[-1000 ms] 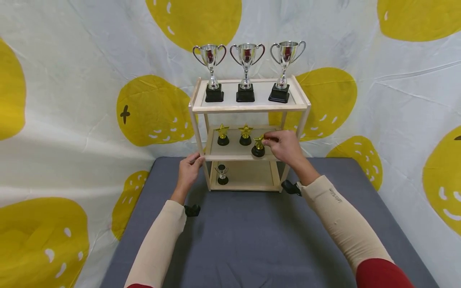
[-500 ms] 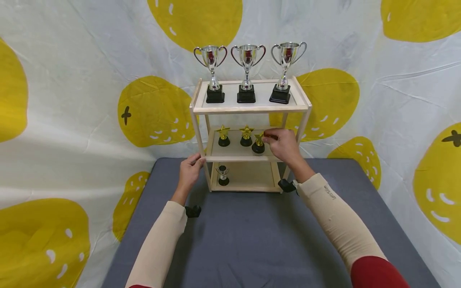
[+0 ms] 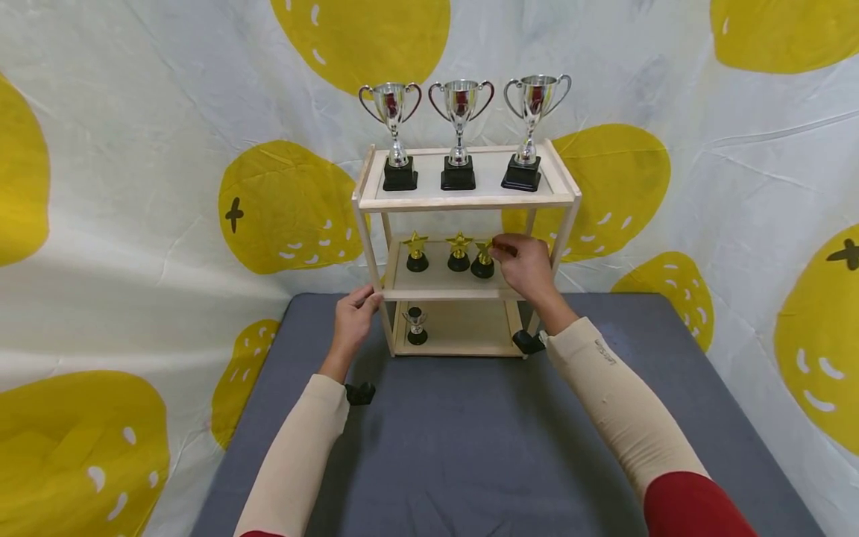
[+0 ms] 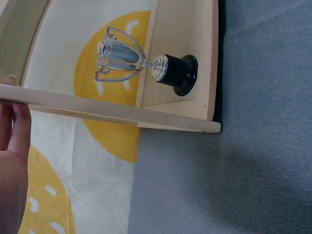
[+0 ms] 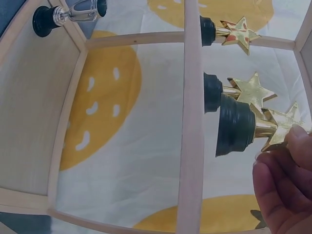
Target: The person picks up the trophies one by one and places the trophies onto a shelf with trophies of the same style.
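Observation:
My right hand (image 3: 527, 267) pinches a gold star trophy (image 3: 482, 268) by its star, between thumb and fingers. In the right wrist view this star trophy's dark round base (image 5: 236, 127) is tilted, close to the middle shelf's front rail. Two more star trophies, a left one (image 3: 417, 253) and a centre one (image 3: 459, 252), stand upright on the middle shelf, left of the held one. At the left, my left hand (image 3: 353, 322) grips the wooden rack's front post (image 4: 73, 103) at middle-shelf height.
Three large silver cup trophies, the centre one (image 3: 459, 134) among them, stand on the top shelf (image 3: 429, 195). A small silver cup trophy (image 3: 416, 326) stands at the left of the bottom shelf (image 3: 470, 328). The rack stands on a grey cloth-covered table (image 3: 443, 432) before a patterned curtain (image 3: 161, 194).
The right hand has moved the held star trophy slightly back, away from the middle shelf's front edge. The left hand stays on the post.

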`<action>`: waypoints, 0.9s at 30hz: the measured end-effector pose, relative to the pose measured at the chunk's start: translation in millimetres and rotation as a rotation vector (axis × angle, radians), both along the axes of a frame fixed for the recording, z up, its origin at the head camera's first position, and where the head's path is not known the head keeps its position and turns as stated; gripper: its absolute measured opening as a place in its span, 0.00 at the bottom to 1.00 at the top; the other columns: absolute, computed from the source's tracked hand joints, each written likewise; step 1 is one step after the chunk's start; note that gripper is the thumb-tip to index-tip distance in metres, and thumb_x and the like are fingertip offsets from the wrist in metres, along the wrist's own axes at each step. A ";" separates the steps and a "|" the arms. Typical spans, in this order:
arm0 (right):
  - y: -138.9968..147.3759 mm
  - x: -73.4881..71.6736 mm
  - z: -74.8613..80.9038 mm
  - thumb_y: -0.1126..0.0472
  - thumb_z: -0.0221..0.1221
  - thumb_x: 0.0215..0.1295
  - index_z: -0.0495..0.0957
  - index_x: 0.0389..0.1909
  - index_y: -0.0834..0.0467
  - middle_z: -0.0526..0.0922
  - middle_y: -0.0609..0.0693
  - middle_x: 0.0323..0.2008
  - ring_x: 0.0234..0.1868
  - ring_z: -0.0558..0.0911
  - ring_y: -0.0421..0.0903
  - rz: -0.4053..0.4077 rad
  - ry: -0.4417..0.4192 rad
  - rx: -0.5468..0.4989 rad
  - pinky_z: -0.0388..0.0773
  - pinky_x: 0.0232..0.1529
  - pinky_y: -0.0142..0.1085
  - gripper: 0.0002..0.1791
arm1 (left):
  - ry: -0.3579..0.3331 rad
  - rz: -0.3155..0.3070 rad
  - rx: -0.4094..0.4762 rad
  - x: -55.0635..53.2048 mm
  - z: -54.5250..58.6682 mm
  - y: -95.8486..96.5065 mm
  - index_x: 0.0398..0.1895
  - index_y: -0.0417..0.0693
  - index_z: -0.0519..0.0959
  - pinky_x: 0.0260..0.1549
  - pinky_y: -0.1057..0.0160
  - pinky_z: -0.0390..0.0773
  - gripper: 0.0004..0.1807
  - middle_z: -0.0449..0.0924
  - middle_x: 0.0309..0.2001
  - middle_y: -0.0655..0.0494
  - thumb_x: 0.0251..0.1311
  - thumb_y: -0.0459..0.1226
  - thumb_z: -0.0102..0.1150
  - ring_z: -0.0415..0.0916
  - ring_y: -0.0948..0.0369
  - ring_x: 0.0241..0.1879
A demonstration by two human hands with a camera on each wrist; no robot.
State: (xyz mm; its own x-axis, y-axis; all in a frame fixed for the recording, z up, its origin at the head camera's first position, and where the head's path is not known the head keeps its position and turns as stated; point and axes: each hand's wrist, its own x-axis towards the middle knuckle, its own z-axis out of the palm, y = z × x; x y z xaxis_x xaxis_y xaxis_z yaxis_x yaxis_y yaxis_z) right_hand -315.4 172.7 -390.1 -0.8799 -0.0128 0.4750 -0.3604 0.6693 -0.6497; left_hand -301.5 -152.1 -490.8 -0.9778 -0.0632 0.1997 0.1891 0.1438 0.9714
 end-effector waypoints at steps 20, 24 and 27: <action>2.4 -14.2 -13.2 0.67 0.59 0.74 0.86 0.50 0.67 0.87 0.65 0.49 0.47 0.85 0.61 -0.082 0.020 -0.107 0.85 0.51 0.54 0.11 | -0.052 -0.014 -0.021 17.9 29.9 6.2 0.67 0.31 0.77 0.64 0.52 0.80 0.22 0.78 0.62 0.32 0.75 0.33 0.58 0.78 0.41 0.66; 2.0 -16.5 -15.3 0.68 0.58 0.74 0.86 0.51 0.67 0.87 0.65 0.50 0.49 0.85 0.62 -0.094 0.028 -0.131 0.85 0.54 0.56 0.12 | -0.047 -0.012 -0.015 20.8 32.9 7.1 0.67 0.31 0.77 0.64 0.52 0.80 0.21 0.77 0.62 0.32 0.76 0.33 0.58 0.78 0.40 0.66; 1.0 -17.6 -16.6 0.68 0.57 0.74 0.86 0.53 0.67 0.86 0.66 0.51 0.50 0.85 0.63 -0.103 0.016 -0.148 0.84 0.55 0.56 0.13 | -0.046 -0.016 -0.009 19.8 31.5 6.3 0.67 0.30 0.77 0.64 0.52 0.81 0.21 0.77 0.61 0.32 0.76 0.33 0.58 0.78 0.40 0.65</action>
